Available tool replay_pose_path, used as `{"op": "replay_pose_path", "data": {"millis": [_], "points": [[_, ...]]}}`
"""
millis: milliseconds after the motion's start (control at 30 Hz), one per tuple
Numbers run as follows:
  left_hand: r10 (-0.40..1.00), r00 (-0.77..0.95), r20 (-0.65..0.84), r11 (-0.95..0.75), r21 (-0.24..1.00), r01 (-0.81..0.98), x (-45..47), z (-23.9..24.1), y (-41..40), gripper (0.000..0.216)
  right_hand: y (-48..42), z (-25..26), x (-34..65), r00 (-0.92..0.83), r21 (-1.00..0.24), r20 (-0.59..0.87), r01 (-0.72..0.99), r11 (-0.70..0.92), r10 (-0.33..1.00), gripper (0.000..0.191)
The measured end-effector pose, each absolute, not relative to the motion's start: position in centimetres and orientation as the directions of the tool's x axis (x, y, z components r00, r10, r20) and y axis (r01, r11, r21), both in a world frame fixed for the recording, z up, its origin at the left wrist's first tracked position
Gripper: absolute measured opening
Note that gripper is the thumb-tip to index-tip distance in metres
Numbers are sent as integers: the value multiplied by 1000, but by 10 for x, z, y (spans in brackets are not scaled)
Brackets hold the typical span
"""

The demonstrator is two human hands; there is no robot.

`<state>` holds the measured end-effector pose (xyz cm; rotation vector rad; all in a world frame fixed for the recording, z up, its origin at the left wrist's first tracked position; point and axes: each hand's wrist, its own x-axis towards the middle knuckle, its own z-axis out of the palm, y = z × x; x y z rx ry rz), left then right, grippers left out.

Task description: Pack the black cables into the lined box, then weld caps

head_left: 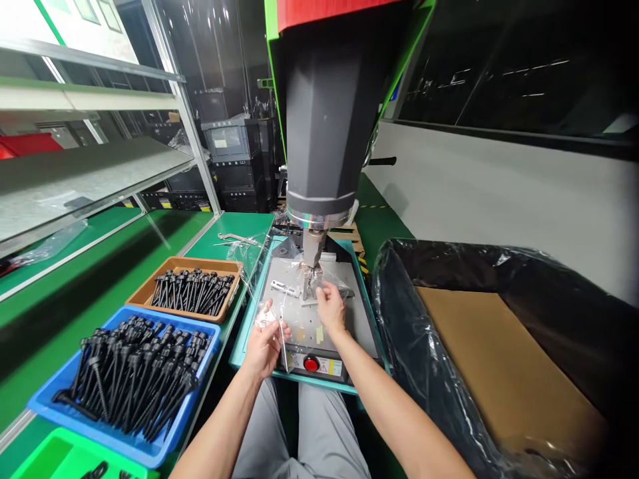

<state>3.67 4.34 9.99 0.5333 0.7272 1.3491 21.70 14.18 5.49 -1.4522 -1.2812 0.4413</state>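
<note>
Machine, one, dark grey head (pixel 322 120), centre. Below it: right hand (pixel 331 307), fingertips at metal fixture (pixel 308 287); left hand (pixel 264 342), nearer, grip unclear. Red button (pixel 311 363), near edge. Blue tray (pixel 100 430), near left, black stemmed parts (pixel 134 376); brown tray (pixel 174 315) beyond, likewise filled.

At left, a green bench (pixel 252 222) carries a brown tray (pixel 230 299), a blue tray (pixel 192 399), a metal tool (pixel 237 238) and, lower left, a green tray (pixel 40 456). Mid-frame, a pale bar (pixel 283 287) lies on a grey plate (pixel 359 326).
</note>
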Motion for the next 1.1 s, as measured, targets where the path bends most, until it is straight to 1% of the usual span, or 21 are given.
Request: {"op": "replay_pose_path", "data": {"millis": [100, 167, 200, 233, 300, 400, 500, 600, 767, 833, 900, 1000, 1100], "points": [[985, 62, -161, 159, 711, -685, 36, 102, 47, 73, 157, 71, 224, 328, -753, 566, 580, 312, 757, 44], [986, 50, -161, 151, 712, -685, 36, 104, 50, 72, 169, 81, 227, 262, -689, 640, 611, 389, 722, 44], [987, 44, -157, 145, 715, -684, 36, 105, 52, 72, 176, 85, 228, 222, -672, 650, 616, 412, 727, 44], [988, 41, -151, 138, 716, -684, 35, 106, 54, 72, 183, 88, 229, 180, -664, 641, 618, 421, 747, 44], [990, 36, -140, 126, 714, -689, 34, 108, 57, 71, 198, 94, 231, 108, -679, 577, 614, 402, 809, 41], [989, 34, -142, 125, 700, -703, 33, 107, 61, 72, 212, 105, 231, 65, -715, 486, 603, 354, 871, 32], [989, 23, -147, 119, 686, -718, 32, 107, 63, 73, 211, 118, 228, 65, -700, 531, 595, 395, 845, 28], [989, -1, -147, 103, 701, -705, 31, 107, 64, 73, 187, 122, 229, 84, -705, 568, 563, 432, 818, 28], [985, -28, -169, 107, 734, -671, 30, 91, 67, 73, 103, 98, 254, 159, -835, 469, 400, 378, 869, 30], [978, -15, -207, 149, 751, -644, 31, 81, 67, 70, 67, 89, 266, 236, -856, 464, 367, 364, 854, 32], [962, 15, -274, 227, 762, -606, 32, 71, 65, 66, 38, 87, 274, 285, -855, 482, 361, 373, 828, 33], [930, 64, -362, 333, 757, -563, 35, 63, 58, 59, 13, 95, 277, 278, -828, 531, 372, 420, 800, 32], [898, 53, -437, 397, 749, -531, 33, 58, 46, 48, 3, 106, 277, 255, -806, 562, 384, 451, 787, 31]]}}
